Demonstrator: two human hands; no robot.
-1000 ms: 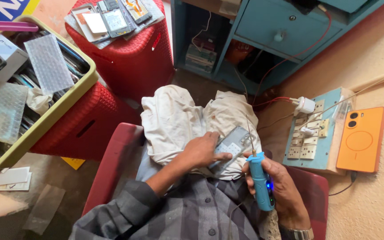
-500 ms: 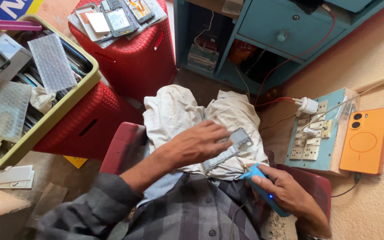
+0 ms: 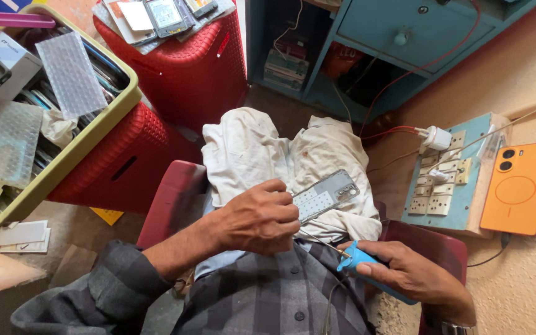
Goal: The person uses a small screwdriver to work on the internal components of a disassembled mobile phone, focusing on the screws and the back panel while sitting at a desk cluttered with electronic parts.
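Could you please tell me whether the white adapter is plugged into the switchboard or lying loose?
Plugged in: the white adapter sits against the top of the blue switchboard, with red wires running from it.

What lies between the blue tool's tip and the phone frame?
Nothing visible. The left hand holds the phone frame on the white cloth; the right hand grips the blue tool, its thin tip pointing toward the frame across open cloth.

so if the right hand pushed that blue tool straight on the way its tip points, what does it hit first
Probably the left hand: the right hand aims the blue tool up-left, tip just under its knuckles. Depth is unclear; it might reach the phone panel instead.
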